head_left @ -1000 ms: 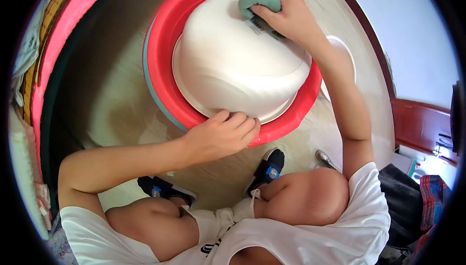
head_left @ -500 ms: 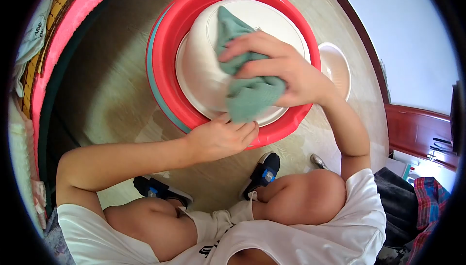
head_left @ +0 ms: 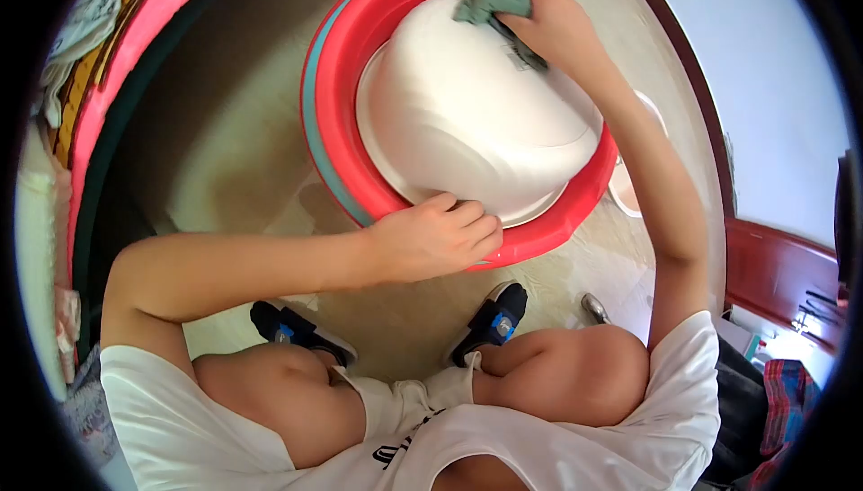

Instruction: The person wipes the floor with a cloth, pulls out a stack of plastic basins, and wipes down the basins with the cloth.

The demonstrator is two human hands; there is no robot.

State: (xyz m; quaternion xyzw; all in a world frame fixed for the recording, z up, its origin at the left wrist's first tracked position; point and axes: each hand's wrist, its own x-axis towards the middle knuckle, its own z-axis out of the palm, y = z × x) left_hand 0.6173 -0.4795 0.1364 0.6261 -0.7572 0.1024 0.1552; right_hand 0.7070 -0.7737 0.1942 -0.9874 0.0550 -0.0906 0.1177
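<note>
A white basin (head_left: pixel 449 114) lies upside down and tilted inside a red basin (head_left: pixel 338 100), its bottom turned up. My left hand (head_left: pixel 440 235) is closed at the near rim of the white basin, with the fingertips partly hidden. On the far side, my right hand (head_left: pixel 562 28) grips a crumpled green cloth (head_left: pixel 490 1) against the white basin's upturned bottom. Part of the cloth is tucked under the palm, beside a small printed mark. A blue rim (head_left: pixel 315 87) shows along the left, just outside the red basin.
Behind my right forearm, a pale bowl (head_left: pixel 627 190) stands on the tiled floor (head_left: pixel 225 176). My slippers (head_left: pixel 490 316) are in front of the basins, near a shiny metal object (head_left: pixel 593 307). A pink-edged piece of furniture (head_left: pixel 108 78) curves along the left.
My right hand has carried the green cloth away from the near side to the far side of the white basin. The white basin is tipped more steeply. My left hand stays at the near rim.
</note>
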